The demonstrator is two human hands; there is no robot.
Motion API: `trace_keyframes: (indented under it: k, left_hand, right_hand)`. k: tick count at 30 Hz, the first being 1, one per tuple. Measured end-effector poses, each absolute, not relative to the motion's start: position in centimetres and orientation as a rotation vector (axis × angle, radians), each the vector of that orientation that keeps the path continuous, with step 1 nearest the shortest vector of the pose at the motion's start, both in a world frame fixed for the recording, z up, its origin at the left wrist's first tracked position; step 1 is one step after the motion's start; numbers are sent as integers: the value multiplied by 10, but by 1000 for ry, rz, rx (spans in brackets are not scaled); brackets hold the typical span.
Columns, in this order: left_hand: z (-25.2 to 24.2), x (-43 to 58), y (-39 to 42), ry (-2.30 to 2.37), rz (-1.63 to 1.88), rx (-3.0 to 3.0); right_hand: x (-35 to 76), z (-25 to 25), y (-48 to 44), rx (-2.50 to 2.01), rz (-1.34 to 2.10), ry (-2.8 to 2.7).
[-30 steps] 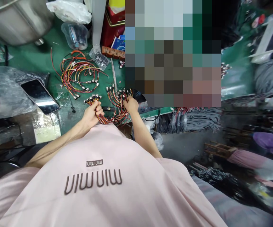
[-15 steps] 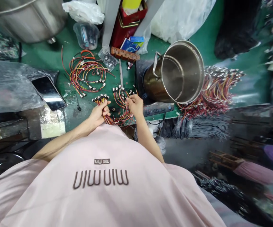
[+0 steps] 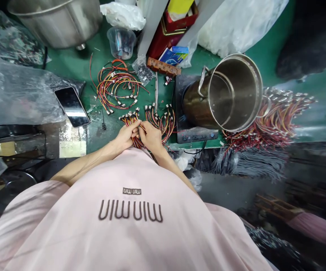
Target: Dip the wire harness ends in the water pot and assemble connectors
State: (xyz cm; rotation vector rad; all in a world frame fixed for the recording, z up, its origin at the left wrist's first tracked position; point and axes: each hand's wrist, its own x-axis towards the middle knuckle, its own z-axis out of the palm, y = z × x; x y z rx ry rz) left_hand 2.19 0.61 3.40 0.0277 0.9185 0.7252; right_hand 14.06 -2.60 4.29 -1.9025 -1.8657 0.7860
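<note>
My left hand (image 3: 126, 134) is closed round a bunch of red, yellow and black wires (image 3: 129, 119) with metal connectors at their far ends. Against its fingers, my right hand (image 3: 150, 136) pinches a wire at the side of this bunch; the fingertips partly hide it. Beyond the right hand, more connector wires (image 3: 167, 122) fan out on the green table, their metal ends pointing away from me. A loose coil of similar wires (image 3: 117, 88) lies farther back, apart from both hands.
To the right, a tall steel pot (image 3: 199, 101) stands on a black hot plate (image 3: 195, 136). Beside it lies a large heap of wires (image 3: 278, 116). A phone (image 3: 72, 106) rests at left, near a small spring-like brush (image 3: 103, 124). A plastic tub (image 3: 121, 43) stands behind.
My right hand has moved left from the fanned wires to the bunch in my left hand. The left hand keeps its hold. The whole view has shifted slightly.
</note>
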Motion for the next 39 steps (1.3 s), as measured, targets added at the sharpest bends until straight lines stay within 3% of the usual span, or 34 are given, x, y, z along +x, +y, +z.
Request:
trace_keyframes:
  k: [8, 18, 23, 31, 35, 39]
  left_hand:
    - [38, 19, 7, 883, 663, 36]
    - [37, 16, 11, 879, 681, -46]
    - [39, 20, 10, 927, 707, -52]
    - [34, 19, 13, 1041, 738, -16]
    - [36, 15, 15, 1007, 696, -16]
    - [41, 15, 14, 984, 660, 24]
  right_hand:
    - [147, 29, -21, -1626, 1472, -1075]
    - [148, 31, -32, -1648, 1278, -1387]
    - [138, 33, -26, -1801, 1015, -1434]
    - [151, 44, -21, -1735, 950, -1854]
    - [207, 30, -15, -2299, 678, -1608]
    - [247, 10, -3, -2738, 669, -1465]
